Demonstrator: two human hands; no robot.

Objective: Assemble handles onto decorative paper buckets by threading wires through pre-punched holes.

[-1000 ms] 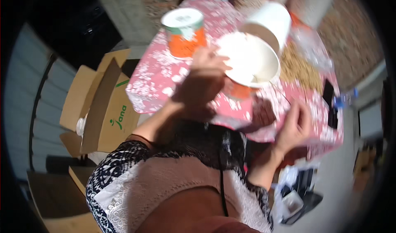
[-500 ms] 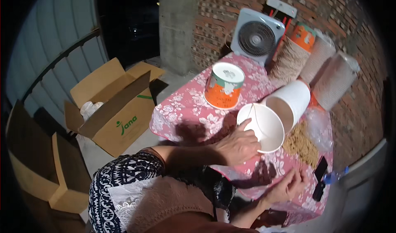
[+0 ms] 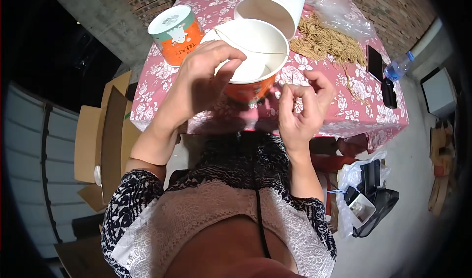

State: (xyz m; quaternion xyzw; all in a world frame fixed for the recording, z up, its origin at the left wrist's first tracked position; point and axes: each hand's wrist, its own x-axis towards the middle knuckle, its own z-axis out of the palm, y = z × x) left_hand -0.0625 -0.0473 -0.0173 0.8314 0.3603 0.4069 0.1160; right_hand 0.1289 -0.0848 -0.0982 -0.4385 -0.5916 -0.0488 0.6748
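Observation:
In front of me a paper bucket (image 3: 252, 87), white inside and orange outside, stands upright on the table. A thin tan cord (image 3: 265, 53) stretches across its mouth from the far left rim to the right rim. Over the bucket's left rim is my left hand (image 3: 202, 74), its thumb and index finger bent with a gap between them; its other fingers are mostly hidden. Just right of the bucket, my right hand (image 3: 306, 108) is palm up, fingers curled and thumb and fingertip pinched close. Anything in that pinch is too small to make out.
Another orange bucket (image 3: 179, 42) is at left; nested white buckets (image 3: 278, 2) lie behind. Right of them are tan cords (image 3: 329, 39) and clear plastic (image 3: 339, 15). A phone (image 3: 374, 61), black object (image 3: 389, 93) and bottle (image 3: 399, 66) line the floral-clothed table's (image 3: 152, 88) right edge.
The view has swung down and right. My left hand has lifted from the bucket's rim, and my right hand has come up beside the bucket. The cord now spans the mouth more flatly.

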